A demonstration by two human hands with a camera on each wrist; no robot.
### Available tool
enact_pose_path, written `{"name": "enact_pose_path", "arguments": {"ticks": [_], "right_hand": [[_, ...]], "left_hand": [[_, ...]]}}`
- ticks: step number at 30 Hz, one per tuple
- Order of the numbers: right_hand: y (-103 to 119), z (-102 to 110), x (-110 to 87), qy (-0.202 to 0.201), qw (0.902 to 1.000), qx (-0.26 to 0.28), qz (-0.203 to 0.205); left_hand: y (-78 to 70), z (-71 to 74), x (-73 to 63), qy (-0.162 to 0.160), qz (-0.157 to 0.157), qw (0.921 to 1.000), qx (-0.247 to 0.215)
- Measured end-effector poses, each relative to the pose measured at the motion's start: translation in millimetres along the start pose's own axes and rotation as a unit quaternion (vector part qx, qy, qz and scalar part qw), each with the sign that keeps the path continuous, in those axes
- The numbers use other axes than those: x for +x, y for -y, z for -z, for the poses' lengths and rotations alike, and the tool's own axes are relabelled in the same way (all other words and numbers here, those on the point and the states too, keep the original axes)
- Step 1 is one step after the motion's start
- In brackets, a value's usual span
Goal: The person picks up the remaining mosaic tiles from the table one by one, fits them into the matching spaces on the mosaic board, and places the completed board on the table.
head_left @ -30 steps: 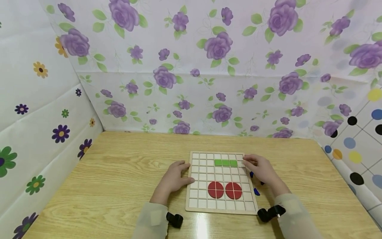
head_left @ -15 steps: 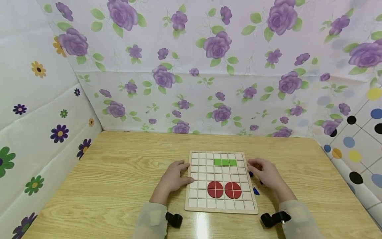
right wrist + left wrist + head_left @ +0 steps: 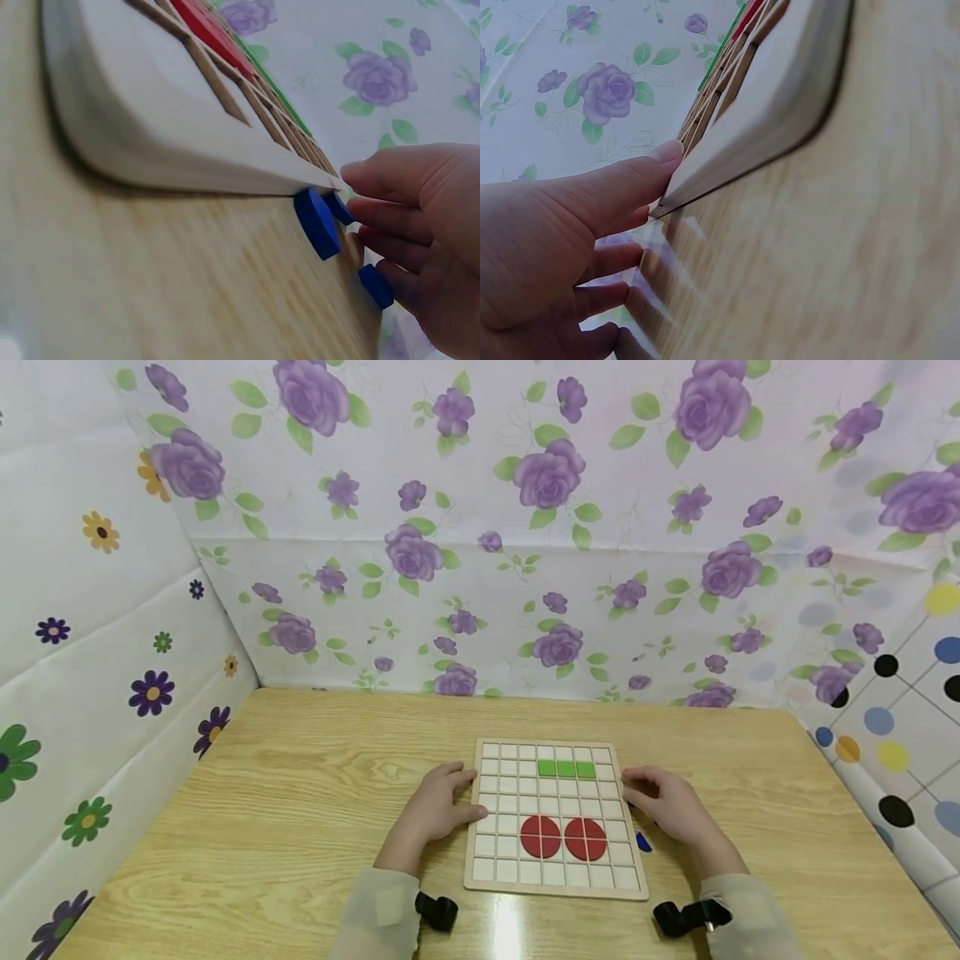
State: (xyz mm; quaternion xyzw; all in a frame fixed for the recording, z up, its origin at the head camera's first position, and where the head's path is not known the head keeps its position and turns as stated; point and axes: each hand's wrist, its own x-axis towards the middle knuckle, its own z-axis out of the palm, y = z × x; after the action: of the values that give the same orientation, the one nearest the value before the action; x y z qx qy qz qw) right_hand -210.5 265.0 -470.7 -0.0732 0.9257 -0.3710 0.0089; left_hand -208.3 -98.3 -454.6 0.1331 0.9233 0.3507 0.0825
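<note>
A square wooden grid board (image 3: 555, 891) lies on the table, with green square pieces (image 3: 566, 768) in an upper row and red quarter-round pieces (image 3: 531, 827) forming two circles lower down. My left hand (image 3: 435, 808) rests at the board's left edge; in the left wrist view its thumb (image 3: 667, 151) touches the rim. Along the right edge is my right hand (image 3: 675, 806), thumb and fingers apart, close to the blue pieces. The right wrist view shows a blue piece (image 3: 316, 223) against the board and another blue piece (image 3: 375, 286) by the lower fingers. Whether any fingertip touches one is unclear.
The wood-grain table (image 3: 300, 777) reaches to a flowered cloth (image 3: 480, 610) behind the board. Patterned cloth also hangs at both sides. Each wrist carries a black camera, such as the left camera (image 3: 437, 911).
My right hand has left the board's upper right corner and moved slightly right and nearer to me, over the blue pieces, hiding more of them. The left hand has stayed put.
</note>
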Motion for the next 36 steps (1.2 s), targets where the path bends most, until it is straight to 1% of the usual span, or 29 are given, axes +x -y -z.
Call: {"name": "enact_pose_path", "arguments": {"ticks": [7, 10, 13, 17, 24, 32, 36], "right_hand": [[-5.6, 2.9, -1.4, 0.001, 1.0000, 0.001, 0.002], [-6.8, 4.4, -1.9, 0.002, 1.0000, -0.003, 0.003], [-7.9, 5.1, -2.4, 0.006, 0.9999, -0.002, 0.010], [-9.4, 6.0, -4.0, 0.012, 0.9997, 0.008, 0.022], [-10.3, 9.3, -6.5, 0.022, 0.9993, 0.019, 0.025], [-14.2, 7.7, -6.2, 0.029, 0.9990, 0.003, 0.035], [-16.2, 6.9, -5.6, 0.029, 0.9990, -0.007, 0.033]], "left_hand": [[1.4, -0.4, 0.2, 0.001, 0.000, 1.0000, 0.004], [1.5, -0.1, 0.6, 0.002, 0.007, 1.0000, 0.006], [2.0, -0.3, 0.6, 0.001, 0.008, 0.9999, 0.007], [1.9, -1.2, 0.8, 0.000, 0.008, 1.0000, 0.005], [0.9, -2.3, 1.6, -0.003, 0.009, 0.9999, 0.005], [0.0, -1.6, 1.1, -0.004, 0.005, 1.0000, 0.002], [-0.4, -1.6, 0.6, -0.005, 0.002, 1.0000, 0.005]]}}
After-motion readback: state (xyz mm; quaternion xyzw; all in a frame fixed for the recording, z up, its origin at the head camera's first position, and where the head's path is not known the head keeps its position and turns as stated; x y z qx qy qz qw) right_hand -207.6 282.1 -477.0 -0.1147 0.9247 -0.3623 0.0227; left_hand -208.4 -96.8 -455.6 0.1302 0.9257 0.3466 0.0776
